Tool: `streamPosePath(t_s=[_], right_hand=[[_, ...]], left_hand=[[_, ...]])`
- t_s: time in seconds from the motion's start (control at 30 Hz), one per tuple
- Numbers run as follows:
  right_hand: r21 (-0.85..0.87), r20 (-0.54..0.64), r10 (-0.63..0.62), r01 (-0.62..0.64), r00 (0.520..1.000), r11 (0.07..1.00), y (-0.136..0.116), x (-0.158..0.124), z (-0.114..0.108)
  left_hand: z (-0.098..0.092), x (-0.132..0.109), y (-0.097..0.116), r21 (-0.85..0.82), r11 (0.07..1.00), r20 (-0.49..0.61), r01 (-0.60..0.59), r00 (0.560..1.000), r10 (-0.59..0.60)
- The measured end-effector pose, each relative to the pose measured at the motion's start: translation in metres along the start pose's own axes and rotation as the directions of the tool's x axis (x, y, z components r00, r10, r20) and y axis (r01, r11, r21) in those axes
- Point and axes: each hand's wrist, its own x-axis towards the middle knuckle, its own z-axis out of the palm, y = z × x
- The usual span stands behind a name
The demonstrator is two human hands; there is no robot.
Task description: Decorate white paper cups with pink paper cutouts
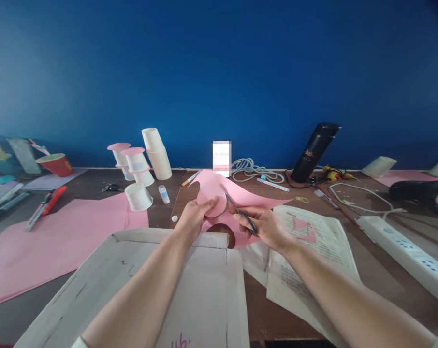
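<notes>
My left hand (pixel 195 216) pinches a sheet of pink paper (pixel 240 193) held up over the table, thumb on a round part being cut out. My right hand (pixel 264 226) grips a pair of dark scissors (pixel 240 211), whose blades point up-left into the pink paper. A round hole (pixel 226 233) shows in the lower part of the sheet. Both hands hover above the far edge of a flattened cardboard box (pixel 190 280).
White paper cups (pixel 157 153), some capped with pink discs, stand at the back left, with one single cup (pixel 138 196) and a glue stick (pixel 164 194) nearer. Pink sheets (pixel 55 241) lie left, printed papers (pixel 313 251) right, a power strip (pixel 407 251) and a black flask (pixel 315 152) further right.
</notes>
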Motion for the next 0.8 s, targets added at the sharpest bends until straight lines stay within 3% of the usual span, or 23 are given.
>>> streamPosePath(t_s=[0.57, 0.8], right_hand=[[0.0, -0.003, 0.063, -0.063, 0.998, 0.998, -0.0028, -0.0002, -0.0007], [-0.003, -0.018, 0.033, -0.033, 0.999, 0.999, 0.0015, 0.0007, 0.0024]], left_hand=[[-0.0015, 0.0008, 0.0025, -0.02, 1.0, -0.049, -0.011, 0.999, 0.01], [0.0007, 0.0036, -0.0049, -0.045, 0.998, -0.089, -0.034, 0.996, 0.03]])
